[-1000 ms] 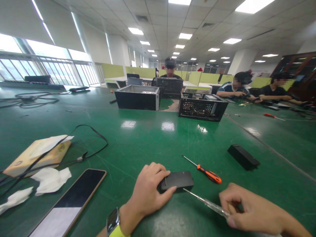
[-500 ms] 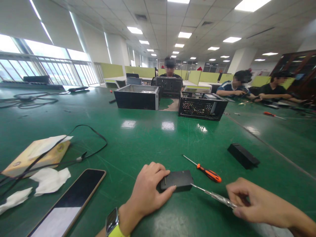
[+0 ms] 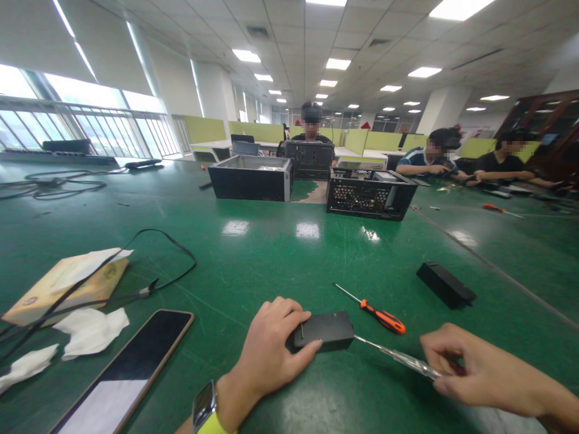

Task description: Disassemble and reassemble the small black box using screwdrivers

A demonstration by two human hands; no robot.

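Observation:
With thumb and fingers around its left end, my left hand [image 3: 275, 343] holds a black rectangular box [image 3: 328, 330] down on the green table. My right hand [image 3: 465, 364] grips the end of a slim screwdriver [image 3: 402, 358] with a clear handle. Its shaft points left, and the tip is at the box's right end; whether it sits inside an opening I cannot tell. Just beyond lies a second screwdriver [image 3: 382, 316], orange and black. Another black block-shaped piece [image 3: 446, 284] rests farther to the right.
A phone [image 3: 129, 371], crumpled tissues [image 3: 93, 331], a tissue pack [image 3: 67, 289] and a black cable [image 3: 181, 241] lie at left. Black computer cases [image 3: 251, 181] stand across the table. Co-workers sit at the far side and right, and a red-handled screwdriver [image 3: 493, 208] lies near them.
My right hand has shifted slightly right with the clear screwdriver, whose tip has moved from the box's near right corner along its right end. My left hand and the box stay put.

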